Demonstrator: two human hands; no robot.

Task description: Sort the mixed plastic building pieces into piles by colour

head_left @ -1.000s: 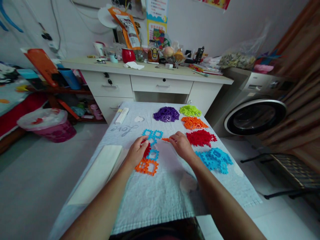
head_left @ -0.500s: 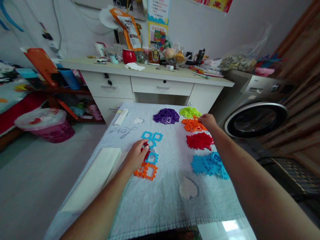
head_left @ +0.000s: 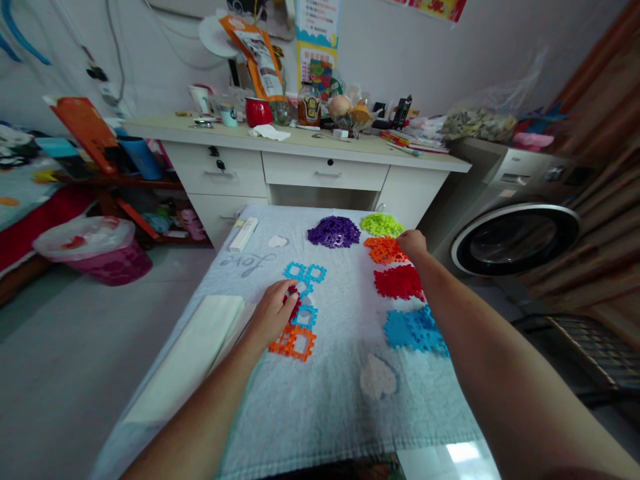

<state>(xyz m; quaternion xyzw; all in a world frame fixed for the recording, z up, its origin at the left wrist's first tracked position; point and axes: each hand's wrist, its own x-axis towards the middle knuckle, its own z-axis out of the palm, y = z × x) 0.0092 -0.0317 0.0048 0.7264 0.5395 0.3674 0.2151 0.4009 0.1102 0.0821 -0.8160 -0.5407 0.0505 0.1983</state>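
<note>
My left hand (head_left: 274, 308) is closed around red plastic interlocking pieces (head_left: 295, 307), partly covered by its fingers. Beside it lie light-blue square frame pieces (head_left: 305, 317), several more of them just beyond, and joined orange square frames (head_left: 300, 343) on the near side. My right hand (head_left: 413, 244) reaches to the right edge of a pile of orange pieces (head_left: 385, 250). Its fingers are drawn together, and what they pinch, if anything, is hidden. Around that hand are piles of yellow-green pieces (head_left: 381, 225) and red pieces (head_left: 399, 282).
A purple pile (head_left: 333, 232) and a blue pile (head_left: 415, 329) rest on the cloth-covered table (head_left: 340, 393). A white box (head_left: 244, 235) and a folded white pad (head_left: 193, 360) lie along its left side. Behind stand a cluttered desk (head_left: 300, 170) and a washing machine (head_left: 505, 193).
My right hand has shifted very slightly at the orange pile, its fingers more tucked in. My left hand stays on the red pieces.
</note>
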